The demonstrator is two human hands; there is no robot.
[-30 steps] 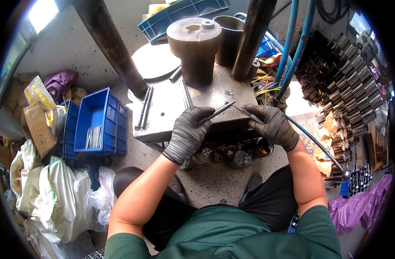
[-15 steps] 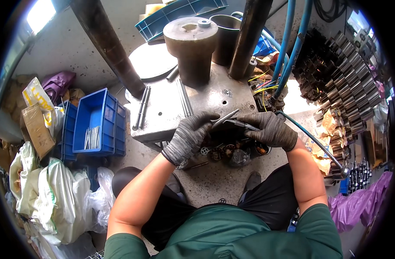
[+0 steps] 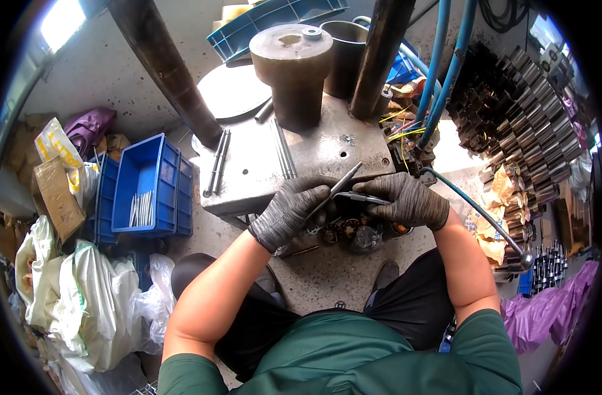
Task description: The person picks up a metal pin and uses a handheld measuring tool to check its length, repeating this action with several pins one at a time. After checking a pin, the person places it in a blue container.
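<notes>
My left hand [image 3: 288, 209], in a grey knit glove, is closed around a thin metal rod [image 3: 346, 179]. The rod slants up to the right, its far end free above the table's front edge. My gloved right hand [image 3: 411, 199] grips a slim, pliers-like metal tool [image 3: 363, 197], pointing left toward the rod. Its tip lies close to the rod; I cannot tell whether they touch. Ahead, the metal worktable [image 3: 314, 155] bears more rods [image 3: 217, 164] at its left, a second group of rods [image 3: 282, 150] near the middle, and several small rings [image 3: 347, 139] at right.
A thick steel cylinder [image 3: 292, 79] stands on the table between two dark posts [image 3: 166, 69]. At left, a blue bin [image 3: 163, 191] holds rods. White sacks [image 3: 93, 306] lie nearer me. Blue hoses [image 3: 446, 72] hang at right, before stacked metal tubes [image 3: 531, 125]. Small containers [image 3: 349, 229] sit below my hands.
The rod in my left hand now points more steeply upward. My left hand has turned slightly, and the tool in my right hand has dropped a little and lies more level.
</notes>
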